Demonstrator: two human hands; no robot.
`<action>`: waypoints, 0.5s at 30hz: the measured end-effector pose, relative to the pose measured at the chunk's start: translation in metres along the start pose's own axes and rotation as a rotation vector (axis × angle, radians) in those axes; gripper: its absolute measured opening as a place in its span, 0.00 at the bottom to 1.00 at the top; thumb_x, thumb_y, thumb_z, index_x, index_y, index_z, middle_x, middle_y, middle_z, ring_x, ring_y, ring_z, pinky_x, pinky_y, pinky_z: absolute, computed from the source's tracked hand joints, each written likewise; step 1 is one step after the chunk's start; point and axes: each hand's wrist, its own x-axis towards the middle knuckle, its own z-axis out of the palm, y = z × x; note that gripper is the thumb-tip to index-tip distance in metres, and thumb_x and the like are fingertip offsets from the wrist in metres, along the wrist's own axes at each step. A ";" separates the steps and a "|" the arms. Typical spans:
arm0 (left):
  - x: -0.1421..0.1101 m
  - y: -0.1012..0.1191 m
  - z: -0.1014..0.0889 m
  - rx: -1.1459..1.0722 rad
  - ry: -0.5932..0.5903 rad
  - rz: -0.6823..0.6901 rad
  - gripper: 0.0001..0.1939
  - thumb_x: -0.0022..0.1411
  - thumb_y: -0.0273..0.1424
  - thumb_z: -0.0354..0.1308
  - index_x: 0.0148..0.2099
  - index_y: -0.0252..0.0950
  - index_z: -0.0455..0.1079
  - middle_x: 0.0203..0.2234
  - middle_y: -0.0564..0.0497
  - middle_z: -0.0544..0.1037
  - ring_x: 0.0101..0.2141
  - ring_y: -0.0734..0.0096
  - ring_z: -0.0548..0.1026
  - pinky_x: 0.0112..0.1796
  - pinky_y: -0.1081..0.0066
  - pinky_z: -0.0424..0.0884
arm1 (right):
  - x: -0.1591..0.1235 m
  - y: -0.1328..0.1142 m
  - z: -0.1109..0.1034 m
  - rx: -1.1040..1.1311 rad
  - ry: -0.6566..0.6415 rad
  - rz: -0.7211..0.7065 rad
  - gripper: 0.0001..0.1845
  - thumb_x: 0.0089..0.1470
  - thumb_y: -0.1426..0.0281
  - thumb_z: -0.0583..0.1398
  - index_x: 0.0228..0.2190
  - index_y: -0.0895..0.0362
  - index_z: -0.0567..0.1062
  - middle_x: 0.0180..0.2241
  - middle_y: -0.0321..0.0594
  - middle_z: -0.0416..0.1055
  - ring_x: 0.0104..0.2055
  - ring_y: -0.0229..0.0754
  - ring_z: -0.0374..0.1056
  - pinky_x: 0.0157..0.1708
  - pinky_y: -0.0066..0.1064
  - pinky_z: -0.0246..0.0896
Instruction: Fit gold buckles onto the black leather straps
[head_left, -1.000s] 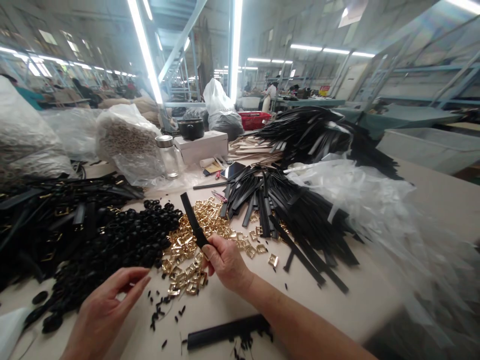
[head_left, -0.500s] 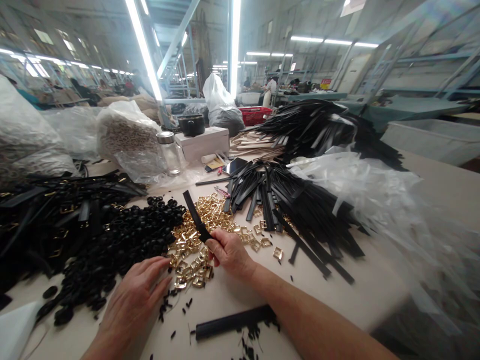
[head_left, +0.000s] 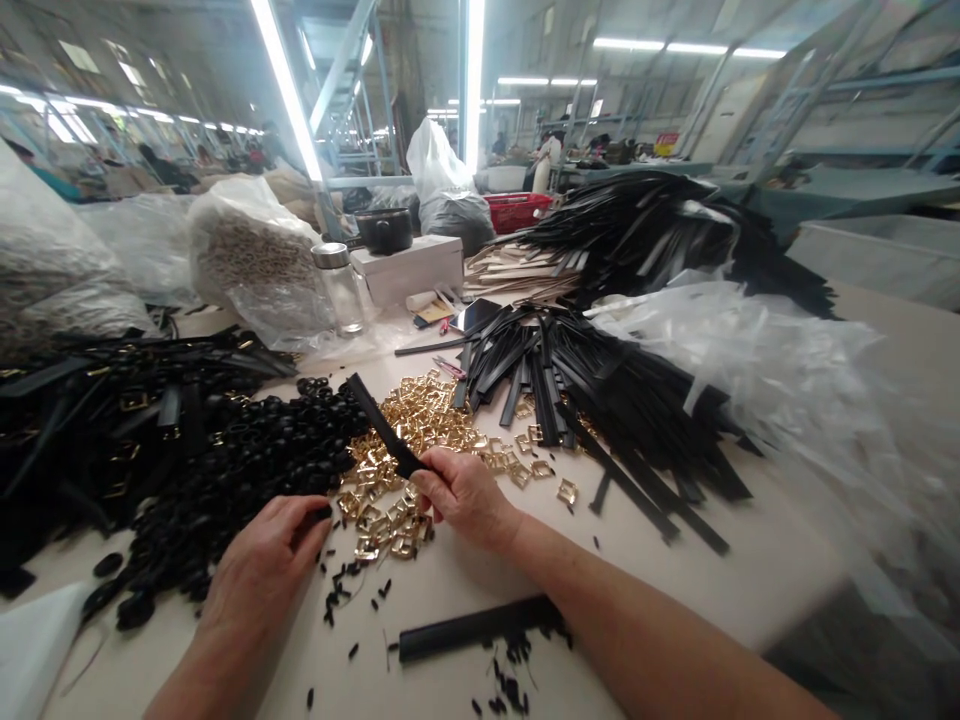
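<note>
My right hand [head_left: 469, 500] is closed on a black strap [head_left: 377, 420], which slants up to the left over a pile of gold buckles [head_left: 427, 410]. To the left, my left hand [head_left: 274, 550] has its thumb and fingers brought together on a small black loop [head_left: 324, 512], mostly hidden by the fingertips. A heap of similar black loops [head_left: 262, 450] lies just beyond that hand. Another black strap [head_left: 465, 632] rests on the table near my right forearm, with small black scraps [head_left: 341, 585] scattered around.
Black straps [head_left: 600, 400] fan out at the right beside a clear plastic sheet [head_left: 795, 380]. Buckled straps [head_left: 67, 430] are piled at far left. Behind stand a glass jar [head_left: 343, 295], a white box [head_left: 420, 270] with a black bowl [head_left: 384, 230], and plastic bags [head_left: 251, 250].
My left hand has drawn slightly left and its fingers have closed on a small black loop. My right hand keeps the strap, which now leans farther left. The view has shifted slightly.
</note>
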 end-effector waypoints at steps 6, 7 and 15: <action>0.000 0.008 -0.006 0.065 -0.019 -0.043 0.14 0.59 0.42 0.52 0.37 0.41 0.73 0.33 0.49 0.78 0.33 0.62 0.76 0.37 0.65 0.69 | -0.003 -0.010 0.002 -0.018 -0.012 0.009 0.11 0.59 0.66 0.57 0.27 0.57 0.68 0.21 0.32 0.69 0.22 0.31 0.62 0.26 0.25 0.54; 0.000 0.009 -0.008 0.083 -0.020 -0.049 0.13 0.59 0.42 0.52 0.36 0.41 0.73 0.32 0.49 0.77 0.33 0.62 0.76 0.36 0.66 0.69 | -0.004 -0.011 0.002 -0.017 -0.013 0.003 0.11 0.59 0.66 0.57 0.27 0.57 0.68 0.21 0.32 0.68 0.22 0.31 0.62 0.26 0.25 0.54; 0.000 0.012 -0.020 0.080 -0.004 -0.080 0.11 0.57 0.41 0.54 0.31 0.42 0.73 0.28 0.51 0.77 0.30 0.63 0.75 0.33 0.66 0.67 | -0.005 -0.015 0.004 -0.097 -0.008 -0.023 0.12 0.60 0.66 0.58 0.27 0.58 0.70 0.22 0.32 0.69 0.23 0.31 0.61 0.26 0.25 0.52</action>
